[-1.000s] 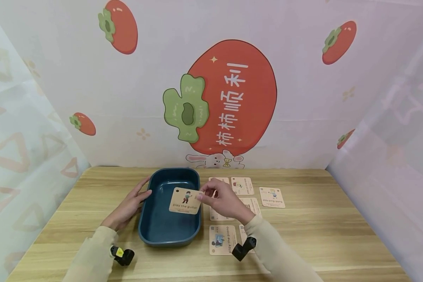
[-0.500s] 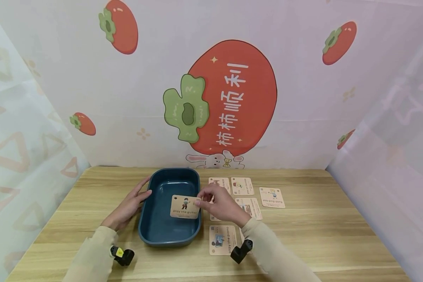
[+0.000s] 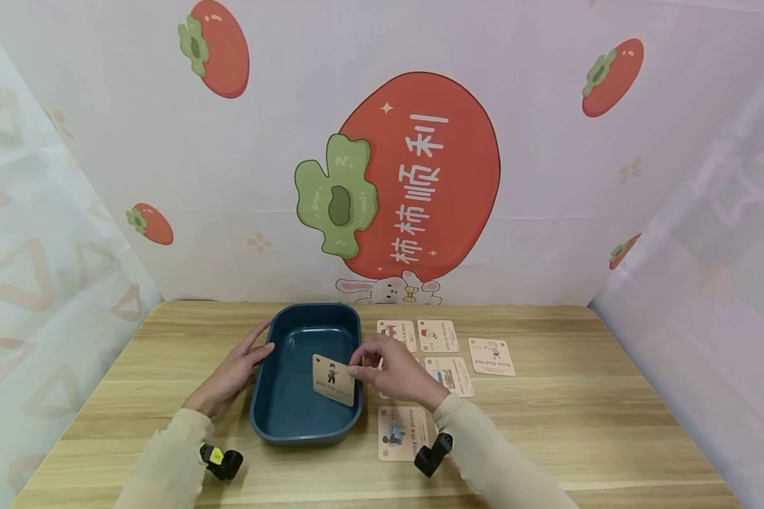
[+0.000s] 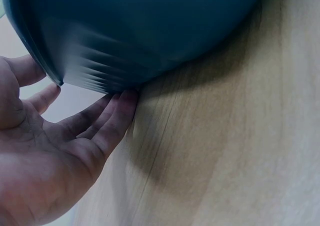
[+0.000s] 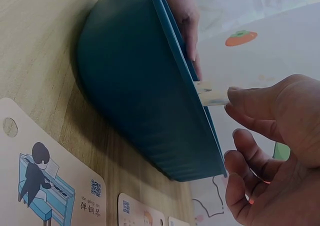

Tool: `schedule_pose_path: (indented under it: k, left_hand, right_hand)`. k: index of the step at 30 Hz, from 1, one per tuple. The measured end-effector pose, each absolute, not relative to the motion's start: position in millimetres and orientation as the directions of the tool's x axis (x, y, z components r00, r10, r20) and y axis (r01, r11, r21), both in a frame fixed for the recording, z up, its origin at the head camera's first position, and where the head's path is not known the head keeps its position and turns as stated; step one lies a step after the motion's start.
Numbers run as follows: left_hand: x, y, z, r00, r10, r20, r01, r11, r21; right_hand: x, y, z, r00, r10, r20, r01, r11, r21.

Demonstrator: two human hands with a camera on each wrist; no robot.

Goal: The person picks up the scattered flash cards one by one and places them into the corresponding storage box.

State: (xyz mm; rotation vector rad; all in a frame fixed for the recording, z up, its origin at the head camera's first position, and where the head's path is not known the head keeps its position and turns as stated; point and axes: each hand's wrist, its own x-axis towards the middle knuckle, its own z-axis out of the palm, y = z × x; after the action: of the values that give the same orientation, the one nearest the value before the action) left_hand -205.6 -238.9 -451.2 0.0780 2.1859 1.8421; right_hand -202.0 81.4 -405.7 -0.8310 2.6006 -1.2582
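Note:
In the head view, my right hand [image 3: 391, 369] pinches the corner of a beige picture card [image 3: 333, 380] between thumb and fingertips. Its picture is a person playing guitar, and it tilts inside the right side of a dark blue plastic box [image 3: 261, 424]. The right wrist view catches just a strip of this card [image 5: 211, 93] above the rim. At the box's left side, my left hand [image 3: 232, 375] holds the wall, thumb over the rim. The left wrist view has that hand's other fingers [image 4: 112, 123] against the outer wall, low by the tabletop.
Several picture cards lie right of the box, among them a piano card [image 3: 401, 433], a ping-pong card [image 3: 492, 356] and a card with a child [image 3: 438, 336]. My right hand partly covers others. A printed cloth [image 3: 535, 268] rises behind the wooden table [image 3: 586, 424].
My right hand has moved slightly left and down, carrying the guitar card lower into the box and tilting it more. The left hand and the box stay put.

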Motion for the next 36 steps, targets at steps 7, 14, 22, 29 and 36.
schedule_pose_path:
  k: [7,14,22,29,36]
  left_hand:
    - [-206,-238,-451,-0.961,0.206,-0.186,-0.144,0.205,0.968]
    - [-207,-238,-451,-0.962,0.196,-0.191,-0.15,0.208,0.967]
    - [-206,-237,-451,-0.962,0.191,-0.194,-0.154,0.208,0.966]
    - [-205,-236,-450,-0.963,0.181,-0.199,-0.159,0.217,0.963]
    - [-205,-236,-451,-0.964,0.181,-0.196,-0.156,0.215,0.964]
  right_hand:
    - [-201,83,-405,-0.841,-0.527,0.119,-0.417,0.494,-0.763]
    - [-199,84,-403,-0.848,-0.517,0.114,-0.405,0.497,-0.767]
    - [-198,94,-400,-0.842,-0.518,0.15,-0.437,0.492,-0.753]
    - [-196,111,-396,-0.853,-0.493,0.169,-0.435,0.497,-0.751]
    - [-195,136,-396,-0.865,-0.46,0.2,-0.439,0.501,-0.746]
